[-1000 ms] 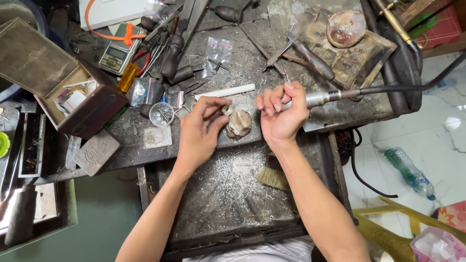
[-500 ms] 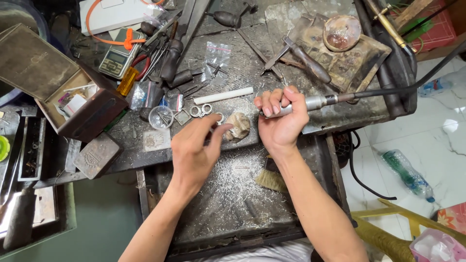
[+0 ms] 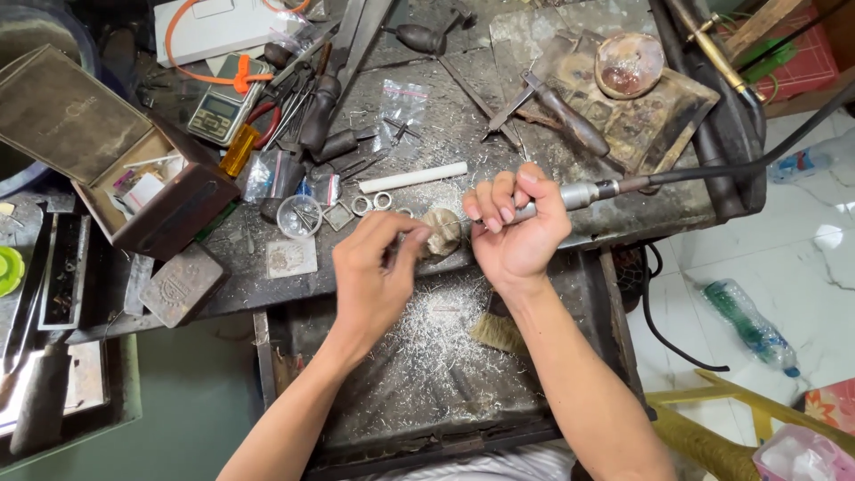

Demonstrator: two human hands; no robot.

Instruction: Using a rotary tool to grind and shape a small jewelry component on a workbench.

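My right hand (image 3: pixel 515 227) grips a metal rotary handpiece (image 3: pixel 583 192) whose black flexible shaft (image 3: pixel 748 160) runs off to the upper right. The tool's tip points left toward a worn wooden bench peg (image 3: pixel 441 230) at the bench edge. My left hand (image 3: pixel 378 272) pinches a small piece against that peg; the piece itself is hidden by my fingers. A pull-out tray (image 3: pixel 427 356) dusted with pale filings lies under both hands.
The workbench (image 3: pixel 463 134) holds a white rod (image 3: pixel 411 177), small metal rings (image 3: pixel 371 203), a digital scale (image 3: pixel 216 110), pliers, files, plastic bags, an open brown box (image 3: pixel 116 160) and a round dish (image 3: pixel 629 64). A brush (image 3: pixel 499 331) lies on the tray. A plastic bottle (image 3: pixel 746 325) lies on the floor.
My left hand has slid down and closer to the bench peg, fingers now pinched. My right hand has kept its grip on the handpiece and shifted slightly left.
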